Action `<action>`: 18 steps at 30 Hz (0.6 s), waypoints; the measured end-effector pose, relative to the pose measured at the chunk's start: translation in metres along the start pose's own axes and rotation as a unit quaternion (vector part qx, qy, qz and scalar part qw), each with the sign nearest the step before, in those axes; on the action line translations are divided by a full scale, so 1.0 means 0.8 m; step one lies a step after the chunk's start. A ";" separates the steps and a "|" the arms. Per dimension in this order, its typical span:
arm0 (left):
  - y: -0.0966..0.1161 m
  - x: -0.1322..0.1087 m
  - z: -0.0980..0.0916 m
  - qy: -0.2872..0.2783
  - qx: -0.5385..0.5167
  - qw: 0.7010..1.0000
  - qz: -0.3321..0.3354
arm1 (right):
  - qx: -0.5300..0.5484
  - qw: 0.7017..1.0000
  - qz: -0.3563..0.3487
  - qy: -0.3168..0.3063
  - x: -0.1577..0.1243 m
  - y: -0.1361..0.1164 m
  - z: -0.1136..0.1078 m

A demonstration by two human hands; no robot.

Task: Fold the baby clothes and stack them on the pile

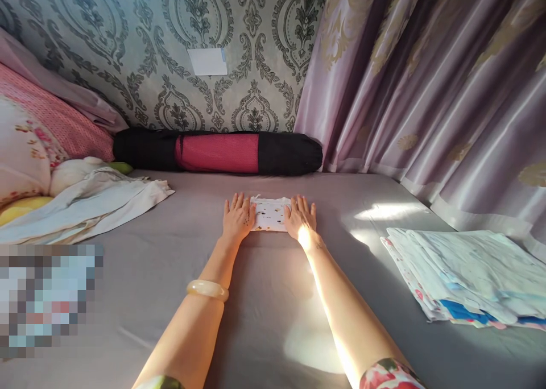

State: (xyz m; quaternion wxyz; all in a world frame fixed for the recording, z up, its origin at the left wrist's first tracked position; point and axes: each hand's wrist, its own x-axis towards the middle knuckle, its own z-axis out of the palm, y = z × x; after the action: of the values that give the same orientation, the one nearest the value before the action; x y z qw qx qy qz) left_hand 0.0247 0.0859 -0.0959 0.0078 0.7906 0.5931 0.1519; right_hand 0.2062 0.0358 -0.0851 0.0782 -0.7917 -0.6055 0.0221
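Observation:
A small folded white cloth (269,214) with a scattered print lies flat on the grey bed sheet (264,286). My left hand (239,215) rests on its left edge, palm down, fingers spread and pointing away from me. On the opposite edge my right hand (302,215) lies the same way, with its fingers stretched out. Both palms cover the cloth's sides, so only its middle shows. Neither hand grips it.
A black and red roll-shaped bag (216,152) lies along the patterned wall. To the right is a stack of folded cloths (464,269) beside the purple curtain (384,65). At left, a crumpled pale cloth (115,201) lies by floral bedding (21,150). A blurred patch hides the lower left.

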 end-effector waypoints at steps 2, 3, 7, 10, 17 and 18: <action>-0.002 0.001 0.000 0.008 0.005 1.000 -0.001 | -0.005 1.000 0.002 0.021 0.000 0.004 0.001; -0.004 0.002 0.001 -0.010 0.005 1.000 0.001 | -0.007 1.000 0.003 0.019 0.000 0.005 0.003; -0.007 0.003 0.008 -0.092 -0.002 0.996 -0.001 | -0.007 1.000 0.010 -0.011 0.000 0.007 0.012; -0.006 0.004 0.009 -0.094 -0.006 0.995 -0.014 | -0.001 1.000 0.010 -0.012 0.000 0.006 0.013; -0.020 0.048 -0.025 -0.143 0.021 0.989 0.018 | -0.017 0.994 -0.004 -0.112 0.025 0.014 -0.030; -0.023 0.060 -0.030 -0.162 0.022 0.986 0.018 | -0.020 0.991 -0.005 -0.130 0.033 0.017 -0.040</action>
State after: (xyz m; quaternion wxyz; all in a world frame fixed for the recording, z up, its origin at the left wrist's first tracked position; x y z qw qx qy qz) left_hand 0.0133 0.1327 -0.0651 0.0838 0.8151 0.5732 0.0095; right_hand 0.2306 0.0543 -0.0540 -0.0169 -0.7803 -0.6149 0.1126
